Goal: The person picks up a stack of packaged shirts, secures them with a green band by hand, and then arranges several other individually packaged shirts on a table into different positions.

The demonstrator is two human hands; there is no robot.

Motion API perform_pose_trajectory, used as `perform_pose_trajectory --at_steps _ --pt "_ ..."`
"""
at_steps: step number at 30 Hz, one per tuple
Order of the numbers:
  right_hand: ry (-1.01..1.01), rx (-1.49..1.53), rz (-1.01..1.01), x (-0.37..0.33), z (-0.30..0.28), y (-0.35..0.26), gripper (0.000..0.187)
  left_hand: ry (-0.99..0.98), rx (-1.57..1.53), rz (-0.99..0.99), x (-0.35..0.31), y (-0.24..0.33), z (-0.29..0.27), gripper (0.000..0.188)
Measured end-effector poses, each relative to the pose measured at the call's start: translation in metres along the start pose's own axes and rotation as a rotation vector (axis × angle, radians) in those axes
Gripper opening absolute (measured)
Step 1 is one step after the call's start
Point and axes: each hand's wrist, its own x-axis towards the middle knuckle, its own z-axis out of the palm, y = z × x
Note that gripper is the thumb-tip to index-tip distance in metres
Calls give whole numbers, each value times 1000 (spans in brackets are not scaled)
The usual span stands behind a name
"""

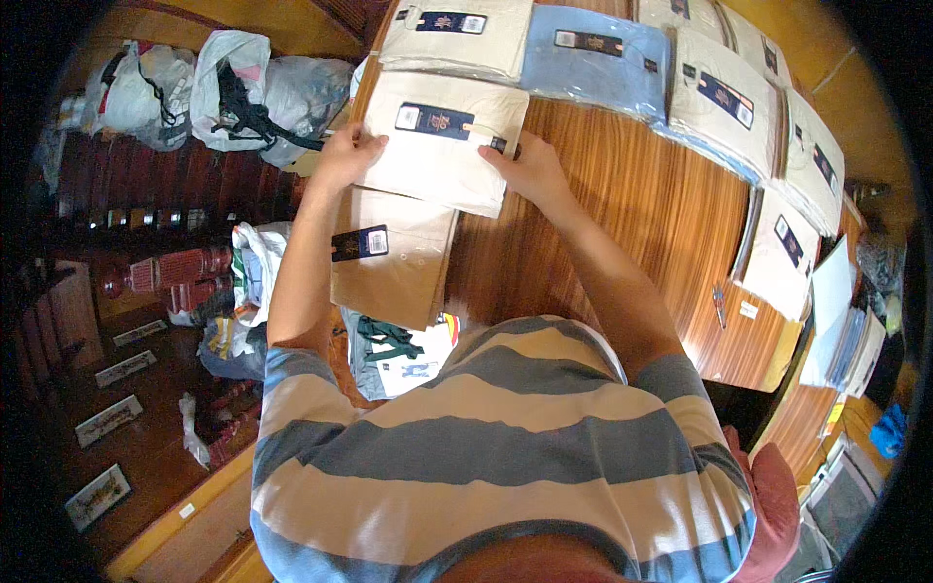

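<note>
My left hand [350, 155] grips the left edge of a folded white garment [428, 165], its thumb on top. On the opposite edge my right hand [533, 175] holds the same garment between thumb and fingers. A navy tag [434, 120] lies across its front, with a small dark label near my right thumb. Closer to my body, a folded tan garment [413, 267] with a dark tag is partly covered by the white one. Beyond the white garment is a stack of cream packed garments [457, 53], beside a blue packed garment [593, 78].
More packed cream garments [724, 107] line the wooden table's [593, 243] far and right sides. A pen-like object [719, 305] and a small white slip [748, 309] lie at the right. Filled plastic bags [233, 97] sit to the left. Printed clothing [418, 360] lies near my waist.
</note>
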Motion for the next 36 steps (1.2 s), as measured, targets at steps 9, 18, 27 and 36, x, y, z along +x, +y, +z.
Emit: perform_pose_trajectory --at_steps 9,18,27,36 --pt "-60 -339 125 20 4 -4 63 157 -99 11 16 -22 24 70" --pt "205 -682 -85 -117 -70 74 47 230 -32 26 5 -35 25 70" --pt "33 -1057 97 -199 -158 104 83 244 -63 524 -36 197 16 56" --pt "94 -950 17 -205 -164 122 80 -36 -436 558 145 359 119 43"
